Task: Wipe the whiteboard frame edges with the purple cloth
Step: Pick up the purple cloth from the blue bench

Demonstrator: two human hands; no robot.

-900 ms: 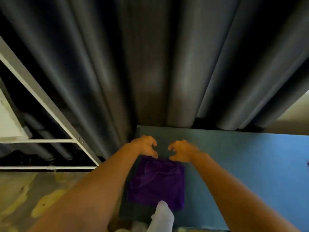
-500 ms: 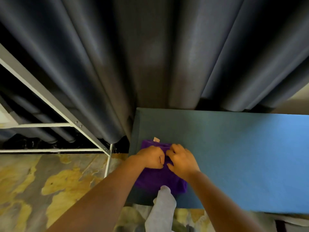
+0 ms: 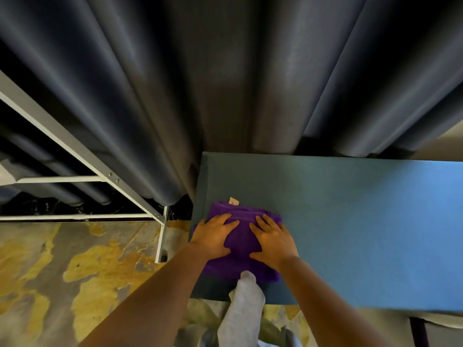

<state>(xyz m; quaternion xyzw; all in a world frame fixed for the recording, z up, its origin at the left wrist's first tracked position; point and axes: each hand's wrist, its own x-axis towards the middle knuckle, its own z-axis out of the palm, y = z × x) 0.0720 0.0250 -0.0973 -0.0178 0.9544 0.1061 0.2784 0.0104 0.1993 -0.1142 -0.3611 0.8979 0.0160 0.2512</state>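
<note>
Both flat: left hand (image 3: 216,236) & right hand (image 3: 273,240) spread on folded purple cloth (image 3: 241,242); tag (image 3: 233,201) unreadable.

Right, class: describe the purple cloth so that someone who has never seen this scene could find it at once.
Start at the big blue surface below the dark curtains. Near its left end lies a folded purple cloth, with the left hand and right hand pressed flat on it. It is the only purple thing there, with a small pale tag at its far edge.
</note>
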